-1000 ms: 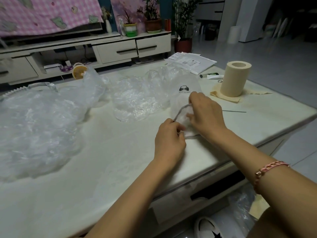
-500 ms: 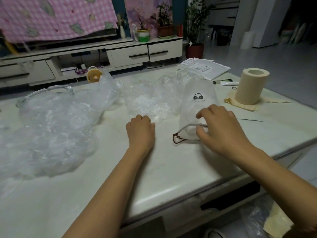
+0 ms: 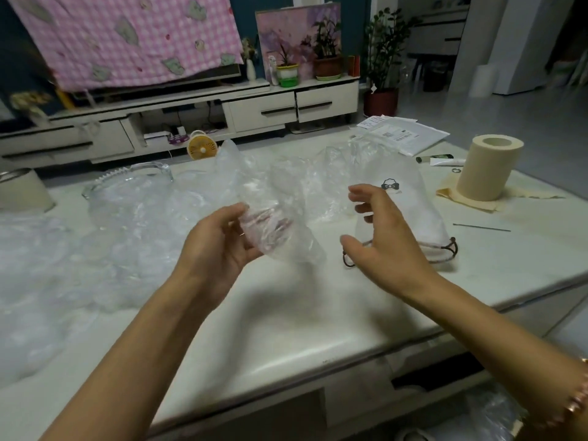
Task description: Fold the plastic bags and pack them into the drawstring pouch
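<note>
Step in hand: start of a fold. Left hand (image 3: 219,246) grips one crumpled clear plastic bag (image 3: 280,230), fingers curled behind it and thumb in front. The bag is lifted off the surface, unfolded, with its loose end trailing toward the far side. Right hand (image 3: 386,243) is spread wide, fingers slightly bent, holding nothing. It hovers between the bag and the pouch, apparently reaching for the bag's free side.

White translucent drawstring pouch with a small dark logo (image 3: 413,198) lies flat on the table, partly behind the right hand. Its mouth faces the person, with the brown cord (image 3: 447,251) slack at the opening. Cannot tell whether anything is inside.

Judgement: early in the task. A large heap of clear plastic bags (image 3: 47,265) lies unfolded at left. The next move calls for both hands on the bag: flatten, press the air out, fold small enough for the pouch mouth. The film looks slippery and springy, so creases need firm pressing.

Surface: glossy white table top (image 3: 286,329). Also on it: beige paper roll (image 3: 486,168), clear glass dish (image 3: 127,183), printed papers (image 3: 404,135). Room: low white TV cabinet (image 3: 270,106), pink checked cloth (image 3: 133,36), potted plants (image 3: 381,58).
</note>
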